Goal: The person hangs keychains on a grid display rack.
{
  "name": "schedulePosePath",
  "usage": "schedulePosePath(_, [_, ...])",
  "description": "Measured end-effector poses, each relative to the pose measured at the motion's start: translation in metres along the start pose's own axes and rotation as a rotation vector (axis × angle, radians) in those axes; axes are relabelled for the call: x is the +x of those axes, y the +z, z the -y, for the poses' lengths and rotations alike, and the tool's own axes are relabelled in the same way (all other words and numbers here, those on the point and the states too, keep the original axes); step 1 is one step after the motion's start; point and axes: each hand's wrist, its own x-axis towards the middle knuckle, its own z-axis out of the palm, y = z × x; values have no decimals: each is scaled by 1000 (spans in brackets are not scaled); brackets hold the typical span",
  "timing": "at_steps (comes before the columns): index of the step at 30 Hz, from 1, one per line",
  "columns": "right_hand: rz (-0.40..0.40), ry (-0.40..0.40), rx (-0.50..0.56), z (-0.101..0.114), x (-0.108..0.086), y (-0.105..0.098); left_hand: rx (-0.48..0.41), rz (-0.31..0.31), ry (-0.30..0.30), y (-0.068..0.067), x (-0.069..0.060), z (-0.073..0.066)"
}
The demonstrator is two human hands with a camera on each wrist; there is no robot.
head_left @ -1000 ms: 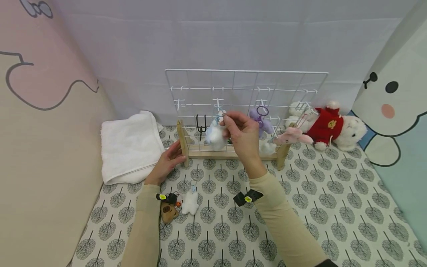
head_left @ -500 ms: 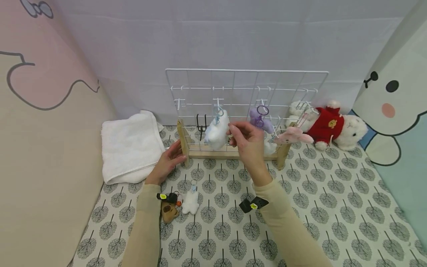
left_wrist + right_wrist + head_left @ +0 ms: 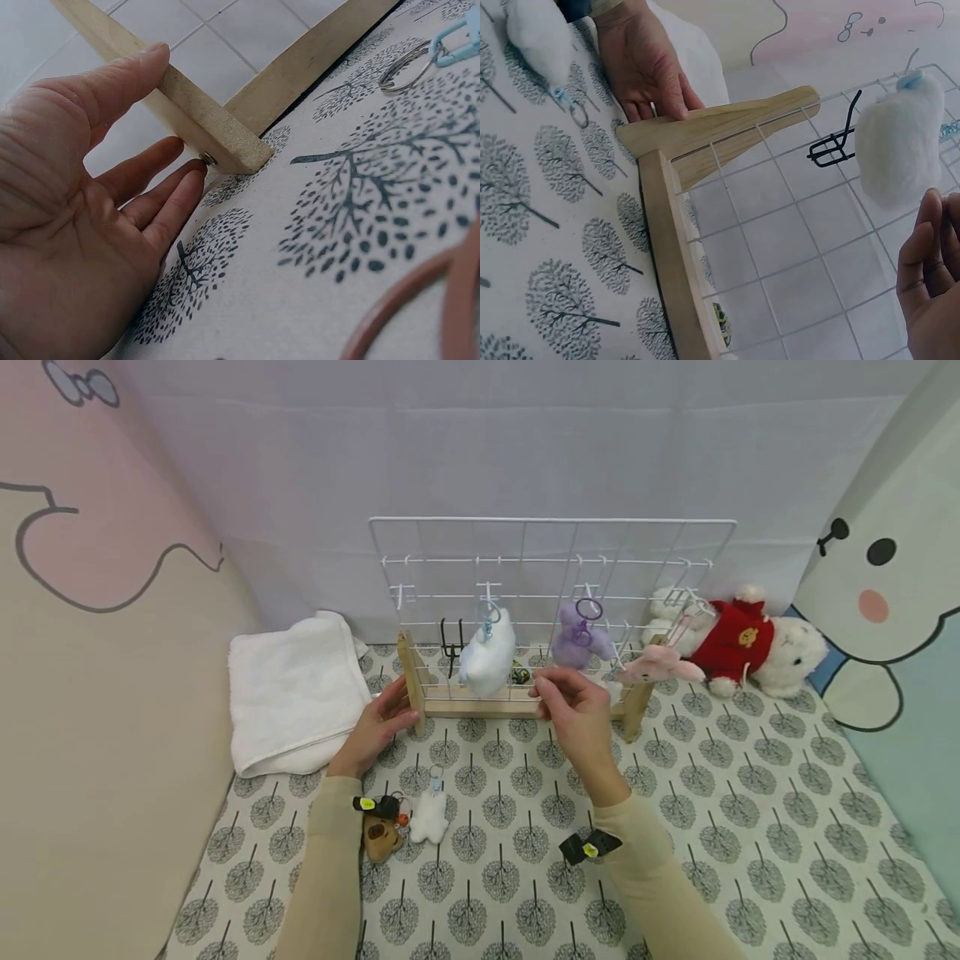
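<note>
In the head view, my left hand (image 3: pixel 377 724) rests against the wooden end leg (image 3: pixel 412 681) of a white wire grid rack (image 3: pixel 551 518). Thumb and fingertips touch that leg (image 3: pixel 214 124) in the left wrist view. A white-and-pale-blue plush keychain (image 3: pixel 490 656) hangs by its light blue ring from a rack hook. My right hand (image 3: pixel 577 710) is just right of and below it, apart from it, fingers loosely bent and holding nothing. A purple plush keychain (image 3: pixel 573 639) and a pink plush keychain (image 3: pixel 656 666) hang farther right.
A white plush keychain (image 3: pixel 428 816) and a brown dog-faced plush (image 3: pixel 381 837) lie in front of the rack. A folded white towel (image 3: pixel 296 693) is at left. A white plush toy in a red sweater (image 3: pixel 731 639) lies at right. Black hooks (image 3: pixel 452 647) show low on the grid.
My right hand has let go of the blue ring and moved down and right. The white-and-blue plush now hangs by itself. My left hand has stayed on the leg.
</note>
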Motion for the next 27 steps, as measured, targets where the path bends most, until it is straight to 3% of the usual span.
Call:
schedulePosePath(17, [-46, 79, -88, -44, -28, -59, -7, -10, 3, 2, -1, -1])
schedulePosePath(27, [-153, 144, -208, -55, -33, -105, 6, -13, 8, 1, -1, 0])
